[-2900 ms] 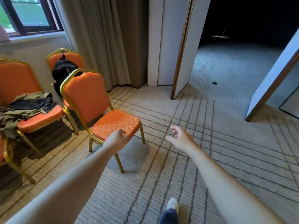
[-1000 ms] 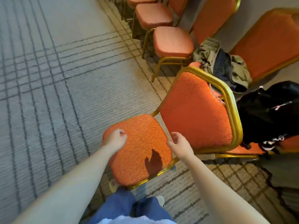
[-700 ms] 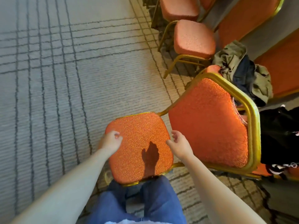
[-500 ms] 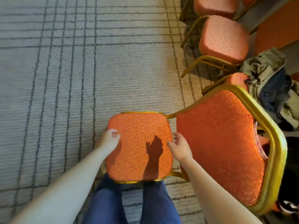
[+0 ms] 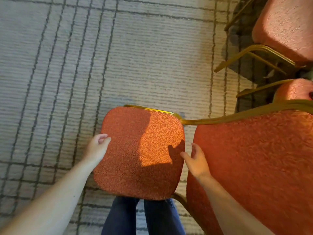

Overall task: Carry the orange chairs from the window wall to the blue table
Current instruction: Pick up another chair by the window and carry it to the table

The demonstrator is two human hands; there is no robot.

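Counting three orange chairs: nearest chair [image 5: 140,153] centre on grey lined carpet [image 5: 135,56], two more at right. Left hand [image 5: 98,148] loosely curled, touching seat's left edge; right hand [image 5: 196,160] half open beside seat's right edge, contact unclear.

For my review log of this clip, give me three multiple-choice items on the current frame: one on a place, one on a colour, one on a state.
1. Where is the left hand?
A. at the seat's left edge
B. on the backrest
C. on the carpet

2. What colour is the chair frame?
A. silver
B. gold
C. black

3. How is the right hand?
A. clenched in a fist
B. gripping a chair leg
C. open, fingers spread

Key: A, its curled fingers meet the seat edge; B, the tubing beside the backrest is gold; C, its fingers are apart beside the seat's right edge.
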